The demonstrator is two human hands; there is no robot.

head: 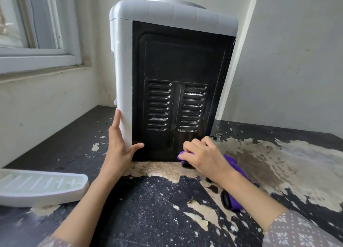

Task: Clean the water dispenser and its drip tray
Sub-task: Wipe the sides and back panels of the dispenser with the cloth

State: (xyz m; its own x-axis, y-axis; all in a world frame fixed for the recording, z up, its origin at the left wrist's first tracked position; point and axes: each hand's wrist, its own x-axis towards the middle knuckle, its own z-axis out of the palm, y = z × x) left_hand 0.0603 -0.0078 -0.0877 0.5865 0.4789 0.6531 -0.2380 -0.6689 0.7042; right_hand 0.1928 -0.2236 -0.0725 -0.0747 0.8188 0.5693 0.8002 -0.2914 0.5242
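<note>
Wiping 1 dispenser [172,76]: right hand [205,156] grips 1 purple cloth [233,165].

dispenser [172,76] on table [148,209], back panel facing; drip tray [40,187] front-left.

I'm in a room of a home, in a worn corner of it. To my left is a window [37,29] with a white frame and a deep sill [42,74]. The plaster walls [289,65] are cream and scuffed. I'm at a black table [148,209] whose coating has peeled off in big patches, bare board showing. A small countertop dispenser [172,76] stands on it, its tray [40,187] beside.
</note>
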